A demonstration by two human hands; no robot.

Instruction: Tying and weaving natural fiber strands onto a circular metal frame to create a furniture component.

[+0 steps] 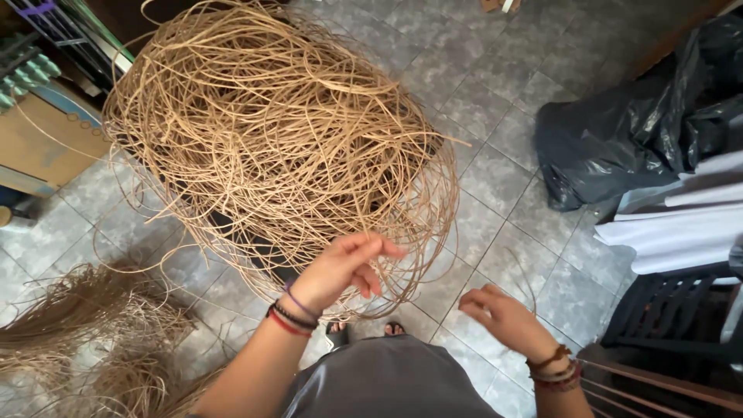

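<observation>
- Starting at the lower left of the frame, I see a flattened heap of frayed fibre (85, 325) on the tiled floor (495, 178), lying apart from the main coil.
- Filling the upper left and centre, a big tangle of rattan strands (271, 131) is piled on something dark, which lifts it within arm's reach.
- My left hand (344, 267) is at the tangle's lower edge, fingers curled together as if pinching a strand (the strand itself is too thin to confirm).
- My right hand (503, 313) hovers lower right, fingers loosely spread; whether it holds a thin strand I cannot tell.
- Upper right: a black plastic bag (635, 124).
</observation>
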